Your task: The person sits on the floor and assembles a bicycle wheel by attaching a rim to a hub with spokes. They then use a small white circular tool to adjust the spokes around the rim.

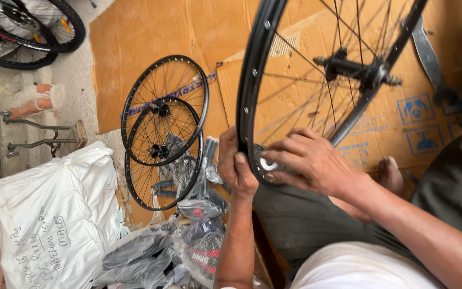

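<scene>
Cardboard floor (151, 32), upright wheel rim (249, 80), both hands (274, 160) gripping.

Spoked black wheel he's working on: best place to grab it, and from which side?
Grip the wheel by its rim, at the bare left arc above the left hand, coming from the outer edge. The rim is narrow enough to wrap; the spokes and hub crowd the inside. The right hand already covers the bottom arc.

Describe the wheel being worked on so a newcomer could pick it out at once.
Start at the brown cardboard sheets covering the floor. Two black spoked wheels lie flat there; the wheel in hand stands upright, far larger in view, its rim gripped by the left hand and right hand.
</scene>
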